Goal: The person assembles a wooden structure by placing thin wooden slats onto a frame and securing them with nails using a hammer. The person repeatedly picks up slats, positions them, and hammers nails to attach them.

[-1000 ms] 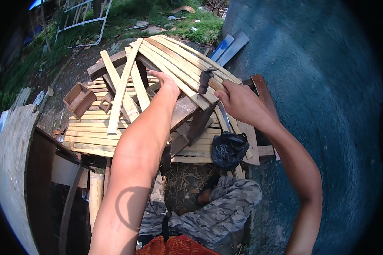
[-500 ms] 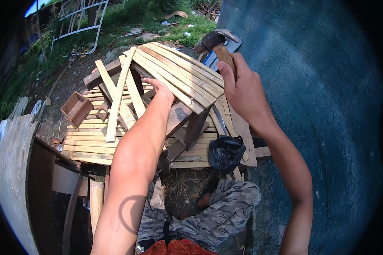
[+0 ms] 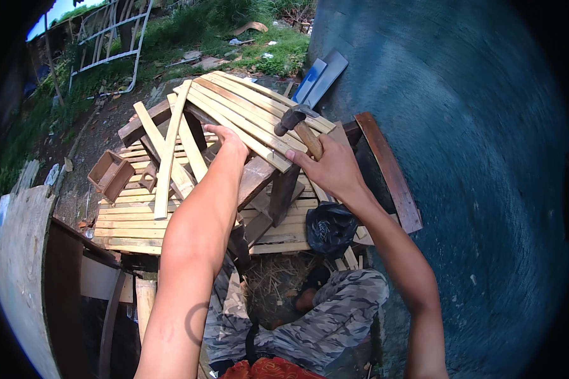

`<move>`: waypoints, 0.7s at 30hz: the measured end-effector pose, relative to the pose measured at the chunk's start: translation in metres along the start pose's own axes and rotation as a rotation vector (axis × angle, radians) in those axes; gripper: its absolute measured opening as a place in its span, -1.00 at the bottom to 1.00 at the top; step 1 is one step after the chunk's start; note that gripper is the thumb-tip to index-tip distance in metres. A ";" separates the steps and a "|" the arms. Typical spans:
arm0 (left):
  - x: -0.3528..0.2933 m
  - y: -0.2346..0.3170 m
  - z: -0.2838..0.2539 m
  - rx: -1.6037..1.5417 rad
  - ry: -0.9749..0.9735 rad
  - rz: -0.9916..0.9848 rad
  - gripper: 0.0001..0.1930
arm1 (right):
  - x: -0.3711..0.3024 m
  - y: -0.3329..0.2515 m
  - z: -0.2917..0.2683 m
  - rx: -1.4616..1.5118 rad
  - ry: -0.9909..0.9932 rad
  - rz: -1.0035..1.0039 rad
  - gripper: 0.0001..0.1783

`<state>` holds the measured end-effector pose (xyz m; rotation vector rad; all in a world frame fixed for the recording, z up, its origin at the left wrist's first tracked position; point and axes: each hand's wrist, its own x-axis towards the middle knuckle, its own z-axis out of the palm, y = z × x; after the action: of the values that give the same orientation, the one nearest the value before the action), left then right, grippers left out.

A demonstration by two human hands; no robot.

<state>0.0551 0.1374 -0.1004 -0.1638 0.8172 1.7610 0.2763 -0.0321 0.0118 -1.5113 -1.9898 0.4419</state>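
My right hand [image 3: 334, 165] is closed round the wooden handle of a claw hammer [image 3: 293, 117]. The hammer's dark head hangs over the right part of a row of pale bamboo slats [image 3: 234, 101]. A small nail [image 3: 273, 154] seems to stand up near the right end of the nearest slat. Against the near edge of this row, my left hand [image 3: 232, 140] grips the nearest slat, with some fingers hidden. The slats lie across a dark wooden frame [image 3: 254, 180]. Left of my left hand, loose slats [image 3: 174, 145] cross each other, leaning on the frame.
Underneath is a larger bamboo-slat platform [image 3: 129, 221] carrying a small brown wooden box [image 3: 110, 174]. A black plastic bag [image 3: 330, 227] sits near its right edge. A blue wall [image 3: 474, 189] rises on the right, a brown board [image 3: 389, 170] beside it. A weathered panel [image 3: 19, 252] stands left.
My right hand has brought the hammer down and left, from beside the wall to above the slats. My left hand stays at the slats' near edge. The view has shifted slightly.
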 end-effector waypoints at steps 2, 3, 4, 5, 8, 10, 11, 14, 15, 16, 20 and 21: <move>-0.001 0.001 0.000 0.000 -0.053 -0.006 0.10 | -0.008 0.014 0.027 0.019 0.049 -0.031 -0.18; -0.002 0.001 0.000 0.001 -0.082 -0.009 0.10 | -0.011 0.020 0.041 0.019 0.070 -0.031 -0.12; -0.003 0.002 0.002 0.007 -0.115 -0.014 0.10 | -0.014 0.023 0.053 0.049 0.129 -0.034 -0.13; -0.005 0.003 0.003 0.012 -0.149 -0.019 0.10 | -0.015 0.026 0.065 0.069 0.189 -0.031 -0.15; -0.013 0.004 0.006 0.027 -0.249 -0.044 0.10 | -0.020 0.029 0.087 0.233 0.283 0.059 -0.25; -0.020 0.005 0.009 0.041 -0.313 -0.061 0.10 | -0.022 0.027 0.093 0.326 0.326 0.100 -0.31; -0.023 0.005 0.010 0.045 -0.342 -0.070 0.10 | -0.024 0.026 0.095 0.345 0.345 0.099 -0.34; -0.035 0.007 0.012 0.064 -0.407 -0.093 0.10 | -0.027 0.024 0.096 0.415 0.354 0.121 -0.41; -0.039 0.007 0.014 0.067 -0.422 -0.100 0.10 | -0.027 0.023 0.097 0.448 0.360 0.111 -0.43; -0.043 0.008 0.015 0.072 -0.438 -0.109 0.10 | -0.028 0.023 0.098 0.455 0.357 0.129 -0.45; -0.052 0.009 0.018 0.085 -0.485 -0.124 0.10 | -0.029 0.024 0.107 0.498 0.407 0.088 -0.50; -0.053 0.009 0.017 0.084 -0.488 -0.125 0.11 | -0.029 0.024 0.108 0.500 0.425 0.084 -0.51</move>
<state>0.0711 0.1046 -0.0577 0.2584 0.5095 1.5536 0.2307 -0.0432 -0.0932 -1.2447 -1.3655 0.5503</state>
